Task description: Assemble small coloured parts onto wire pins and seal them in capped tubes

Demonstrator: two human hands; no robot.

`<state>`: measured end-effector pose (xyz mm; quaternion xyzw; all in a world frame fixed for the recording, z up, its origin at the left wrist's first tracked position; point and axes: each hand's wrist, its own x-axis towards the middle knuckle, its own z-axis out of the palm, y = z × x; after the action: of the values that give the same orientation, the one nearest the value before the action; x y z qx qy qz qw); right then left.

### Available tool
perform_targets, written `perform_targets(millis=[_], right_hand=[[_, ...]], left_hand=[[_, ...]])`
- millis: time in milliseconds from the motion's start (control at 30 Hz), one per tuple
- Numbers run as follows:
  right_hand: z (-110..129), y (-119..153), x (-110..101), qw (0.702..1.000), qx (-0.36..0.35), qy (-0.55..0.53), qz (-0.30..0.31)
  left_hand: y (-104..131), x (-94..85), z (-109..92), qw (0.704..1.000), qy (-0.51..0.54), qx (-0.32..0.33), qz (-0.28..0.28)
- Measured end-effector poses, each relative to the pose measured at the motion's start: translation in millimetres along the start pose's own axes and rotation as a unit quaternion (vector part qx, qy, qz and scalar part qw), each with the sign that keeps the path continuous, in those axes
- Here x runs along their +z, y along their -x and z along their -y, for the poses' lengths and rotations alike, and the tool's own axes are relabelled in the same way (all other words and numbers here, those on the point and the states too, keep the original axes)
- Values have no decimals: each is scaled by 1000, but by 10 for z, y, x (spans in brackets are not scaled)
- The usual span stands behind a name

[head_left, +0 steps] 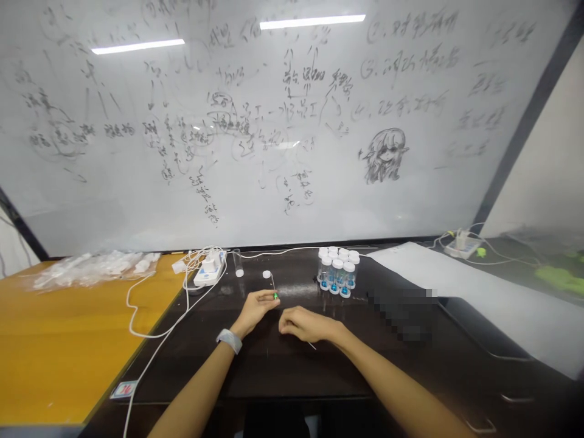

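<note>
My left hand [256, 309], with a grey band on its wrist, pinches a small shiny green thing [275, 296] between thumb and fingertips. A thin pale wire or stick [273, 281] rises from that spot. To its right, my right hand [303, 323] is curled with its fingers closed, just above the dark table. A thin white stick [312, 345] shows below that hand; its other end is hidden, so I cannot tell what the fingers hold. Beyond my left hand lie a white cap [267, 274] and a clear tube [238, 263] with a white end.
Several white-capped clear vials [337, 274] with blue contents stand grouped at the back right. A power strip [210, 269] with white cables is at the back left, near plastic bags [98, 267]. A dark phone-like slab [483, 328] lies right. Behind is a whiteboard [274, 225].
</note>
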<state>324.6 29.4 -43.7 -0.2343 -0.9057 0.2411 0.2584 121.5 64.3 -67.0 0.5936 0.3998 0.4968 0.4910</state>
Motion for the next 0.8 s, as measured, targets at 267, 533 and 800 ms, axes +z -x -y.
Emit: perform_targets(millis=[267,533,800], right_hand=[[-238,-176,105,948,160,-39,-271],[-278,-182,219,938,195,-48,-281],[-290,-189,254,920,239,-126,-285]], left_hand=[[23,67,-13,999,-37,10,8],[45,149,13,994,-98,50,10],[67,192,17,988,-126,84,3]])
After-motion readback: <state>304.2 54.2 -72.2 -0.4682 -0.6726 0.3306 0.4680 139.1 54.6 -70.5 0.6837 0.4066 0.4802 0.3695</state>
